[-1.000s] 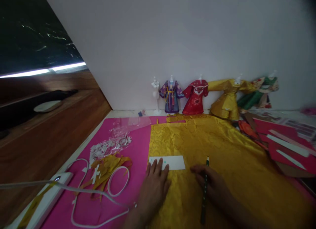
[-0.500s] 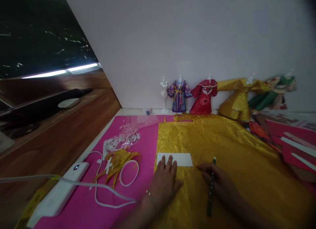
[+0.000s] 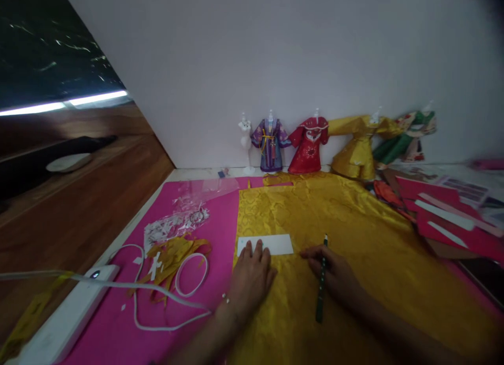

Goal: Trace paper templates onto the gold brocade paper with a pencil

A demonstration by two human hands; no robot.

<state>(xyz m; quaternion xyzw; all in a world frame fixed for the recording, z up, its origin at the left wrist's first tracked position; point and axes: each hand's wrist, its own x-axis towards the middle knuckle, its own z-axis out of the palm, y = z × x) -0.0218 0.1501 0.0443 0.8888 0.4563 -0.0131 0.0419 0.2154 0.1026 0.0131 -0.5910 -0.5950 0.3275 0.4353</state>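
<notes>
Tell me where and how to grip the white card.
Pinch the white card by its right end, probably coming from the right: the fingers of the left hand lie on its left part, while that end is uncovered. It lies flat on the yellow cloth, so a fingertip may need to lift the edge first.

A: What finish has the yellow cloth at four o'clock?
B: It is glossy like satin, slightly wrinkled.
A: And the white card at five o'clock?
B: It looks like smooth, matt paper. The brown board at nine o'clock seems wooden.
</notes>
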